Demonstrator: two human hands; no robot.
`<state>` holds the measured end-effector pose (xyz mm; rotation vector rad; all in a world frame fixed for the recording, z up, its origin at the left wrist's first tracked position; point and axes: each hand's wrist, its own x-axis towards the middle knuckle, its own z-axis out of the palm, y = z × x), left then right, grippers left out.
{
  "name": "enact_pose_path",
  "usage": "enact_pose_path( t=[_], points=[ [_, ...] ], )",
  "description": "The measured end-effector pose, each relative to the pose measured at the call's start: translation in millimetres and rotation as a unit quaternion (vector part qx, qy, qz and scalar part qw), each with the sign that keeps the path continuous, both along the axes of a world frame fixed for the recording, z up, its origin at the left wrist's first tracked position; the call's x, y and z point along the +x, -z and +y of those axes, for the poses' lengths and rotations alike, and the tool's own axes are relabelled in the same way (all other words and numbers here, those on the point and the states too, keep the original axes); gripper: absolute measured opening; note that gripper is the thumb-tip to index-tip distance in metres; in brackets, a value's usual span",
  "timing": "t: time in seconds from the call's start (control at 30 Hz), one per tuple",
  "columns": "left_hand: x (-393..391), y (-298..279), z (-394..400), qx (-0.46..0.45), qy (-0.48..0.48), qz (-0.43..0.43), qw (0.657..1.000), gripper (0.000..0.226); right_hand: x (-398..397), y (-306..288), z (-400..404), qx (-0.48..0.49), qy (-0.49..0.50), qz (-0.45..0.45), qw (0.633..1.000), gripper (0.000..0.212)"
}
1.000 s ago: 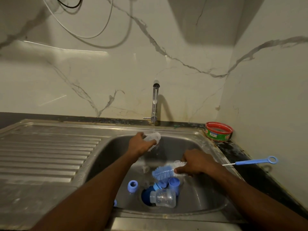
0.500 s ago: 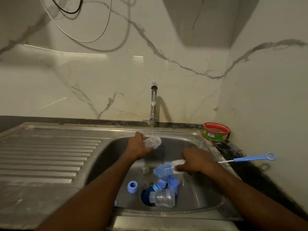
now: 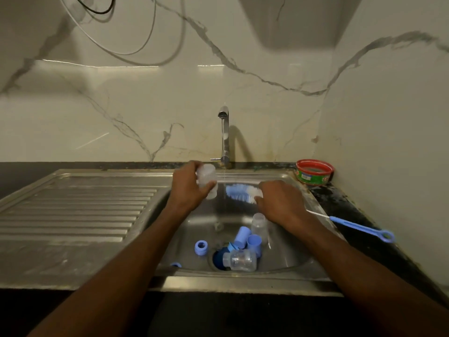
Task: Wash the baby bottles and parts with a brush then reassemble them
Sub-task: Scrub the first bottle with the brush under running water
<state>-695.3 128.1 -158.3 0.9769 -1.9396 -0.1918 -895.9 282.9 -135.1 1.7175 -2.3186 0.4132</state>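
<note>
My left hand (image 3: 188,190) grips a clear baby bottle (image 3: 207,180) held up over the sink, just left of the thin stream from the tap (image 3: 224,135). My right hand (image 3: 279,201) grips the bottle brush near its blue and white bristle head (image 3: 240,193); the blue handle with a ring end (image 3: 362,229) sticks out to the right over the counter. Down in the basin lie another clear bottle (image 3: 240,260) on its side over the drain, a second clear bottle (image 3: 258,224) standing, blue caps (image 3: 254,243) and a blue ring (image 3: 201,247).
The steel sink (image 3: 303,268) has a ribbed draining board (image 3: 80,210) on its left. A red and green tub (image 3: 314,171) stands in the back right corner on the dark counter. Marble walls close in behind and at the right. Another small blue part (image 3: 175,264) lies at the basin's front left.
Both hands have risen from the basin. The bottle in my left hand has turned more upright, and the brush head has lifted level with it.
</note>
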Motion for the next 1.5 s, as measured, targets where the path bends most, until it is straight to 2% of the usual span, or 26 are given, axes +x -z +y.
enact_pose_path(
  t=[0.07,0.1,0.17,0.23,0.27,0.33,0.4,0.47,0.57,0.63,0.7,0.8,0.9,1.0,1.1,1.23,1.5],
  points=[
    [7.4,-1.1,-2.4,-0.053,-0.013,0.064,0.996,0.064,3.0,-2.8,-3.1,-0.068,-0.007,-0.01,0.998,0.029],
    [10.5,1.4,-3.8,-0.052,-0.02,0.068,0.996,0.064,4.3,-3.0,-4.3,-0.091,-0.013,-0.021,0.996,0.029],
    [13.6,17.4,-12.8,0.023,-0.019,-0.013,0.999,0.063,5.2,0.6,-4.4,-0.074,-0.024,-0.043,0.996,0.031],
    [13.7,35.2,-14.4,0.122,-0.021,-0.138,0.983,0.06,4.0,8.1,-3.5,-0.001,-0.025,-0.049,0.998,0.032],
    [14.4,39.6,-14.8,0.128,-0.024,-0.157,0.979,0.059,3.9,12.0,-3.8,0.026,-0.024,-0.049,0.998,0.031],
    [13.5,32.2,-17.0,0.058,-0.019,-0.096,0.993,0.06,6.7,10.3,-5.7,0.006,-0.028,-0.045,0.999,0.027],
    [11.3,13.8,-10.6,-0.019,-0.011,0.011,1.0,0.062,9.5,1.1,-9.0,-0.074,-0.036,-0.052,0.995,0.025],
    [10.5,6.7,-4.6,-0.032,-0.011,0.049,0.998,0.061,11.3,-2.9,-9.9,-0.095,-0.027,-0.046,0.994,0.027],
    [9.0,11.4,1.7,-0.002,0.009,-0.016,1.0,0.057,7.8,8.6,-7.9,0.012,-0.002,-0.075,0.997,0.03],
    [7.9,9.7,1.3,-0.024,0.024,0.009,0.999,0.057,7.5,10.6,-5.9,0.011,0.002,-0.078,0.997,0.032],
    [8.3,8.5,-1.2,-0.009,0.027,0.027,0.999,0.055,6.5,5.6,-4.1,-0.026,0.002,-0.035,0.999,0.034],
    [9.4,16.9,-2.1,0.023,0.016,-0.083,0.996,0.058,3.4,4.8,-0.5,-0.005,-0.004,-0.024,1.0,0.027],
    [12.6,17.9,-8.4,0.018,0.006,-0.015,1.0,0.059,1.4,7.0,-1.2,-0.022,0.0,-0.032,0.999,0.024],
    [11.4,17.1,-4.9,0.051,0.009,-0.089,0.995,0.055,4.9,8.6,-3.4,-0.028,-0.003,-0.024,0.999,0.023],
    [11.1,21.7,-5.7,0.048,0.006,-0.035,0.998,0.053,5.9,12.3,-6.4,-0.023,-0.002,-0.053,0.998,0.022],
    [13.7,20.2,-2.9,0.075,-0.012,-0.086,0.993,0.057,9.2,12.6,-7.4,0.022,0.014,-0.064,0.998,0.024],
    [37.0,-1.6,20.5,0.048,-0.019,-0.02,0.998,0.063,37.6,-7.3,8.7,0.003,0.017,-0.054,0.998,0.029]
  ],
)
